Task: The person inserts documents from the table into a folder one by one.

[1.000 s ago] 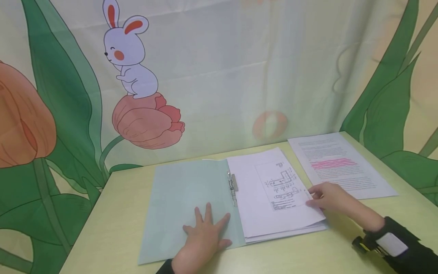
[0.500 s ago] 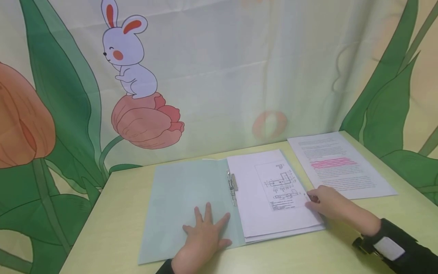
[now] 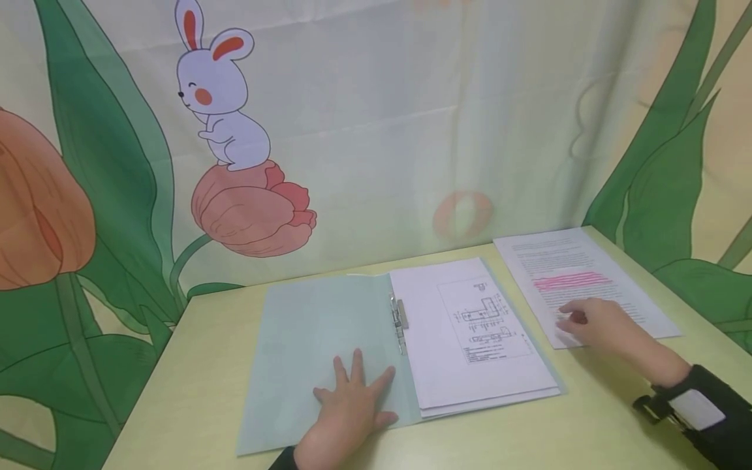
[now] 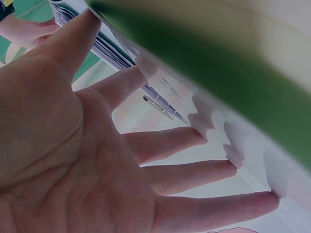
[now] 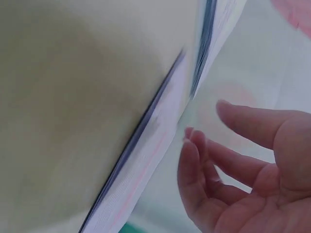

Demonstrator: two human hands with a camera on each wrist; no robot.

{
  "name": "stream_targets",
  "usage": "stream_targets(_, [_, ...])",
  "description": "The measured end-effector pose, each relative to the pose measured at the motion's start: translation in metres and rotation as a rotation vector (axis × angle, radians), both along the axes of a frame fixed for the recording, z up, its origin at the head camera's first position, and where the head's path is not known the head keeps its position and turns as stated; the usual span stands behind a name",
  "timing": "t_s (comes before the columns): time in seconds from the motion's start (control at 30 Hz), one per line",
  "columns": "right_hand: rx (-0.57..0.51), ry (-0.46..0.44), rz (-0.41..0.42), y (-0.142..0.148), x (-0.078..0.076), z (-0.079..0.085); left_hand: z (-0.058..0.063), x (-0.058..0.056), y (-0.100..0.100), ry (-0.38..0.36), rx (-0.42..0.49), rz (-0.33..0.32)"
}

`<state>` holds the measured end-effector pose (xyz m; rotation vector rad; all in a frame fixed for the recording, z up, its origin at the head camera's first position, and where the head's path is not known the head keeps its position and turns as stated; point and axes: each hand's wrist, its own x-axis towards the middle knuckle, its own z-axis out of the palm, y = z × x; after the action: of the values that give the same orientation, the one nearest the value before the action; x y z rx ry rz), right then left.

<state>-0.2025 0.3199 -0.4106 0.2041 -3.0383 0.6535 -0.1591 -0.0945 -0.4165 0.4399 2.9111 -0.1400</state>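
A pale blue-green folder [image 3: 311, 326] lies open on the table. My left hand [image 3: 350, 408] rests flat on its left cover with fingers spread; the left wrist view shows the fingertips [image 4: 272, 200] touching the cover. On the folder's right side sits a stack of white sheets [image 3: 452, 385], the top one bearing a technical drawing. A metal clip [image 3: 399, 320] runs along the spine at their left edge. My right hand [image 3: 605, 326] hovers over a loose printed sheet [image 3: 543, 254] marked with pink lines. In the right wrist view its fingers [image 5: 190, 170] are loosely bent, thumb apart, holding nothing.
The light yellow-green table [image 3: 182, 372] has its back edge against a pale curtain [image 3: 376, 143] printed with a rabbit and tulips. The loose sheet lies right of the folder, near the table's right edge. A black wrist strap [image 3: 699, 405] is on the right forearm.
My right hand has let go of the right edge of the sheets in the folder and moved right, over the loose printed sheet. The lifted top sheet now lies flatter. The left hand stays put.
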Motion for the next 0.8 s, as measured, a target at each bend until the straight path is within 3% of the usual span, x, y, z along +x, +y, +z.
stream_targets(0.13, [0.020, 0.046, -0.065, 0.032, -0.008, -0.001, -0.001, 0.001, -0.001, 0.000, 0.013, -0.003])
stream_targets(0.4, [0.036, -0.042, -0.206, 0.091, -0.012, -0.007, -0.004, 0.003, -0.002, -0.005, 0.032, -0.008])
stream_targets(0.57, [0.083, -0.060, -0.251, 0.119, -0.009, -0.013, -0.005, 0.003, 0.000, -0.017, 0.029, -0.007])
stream_targets(0.8, [0.136, -0.168, -0.265, 0.141, -0.010, -0.013, -0.005, 0.002, 0.001, -0.031, 0.031, 0.009])
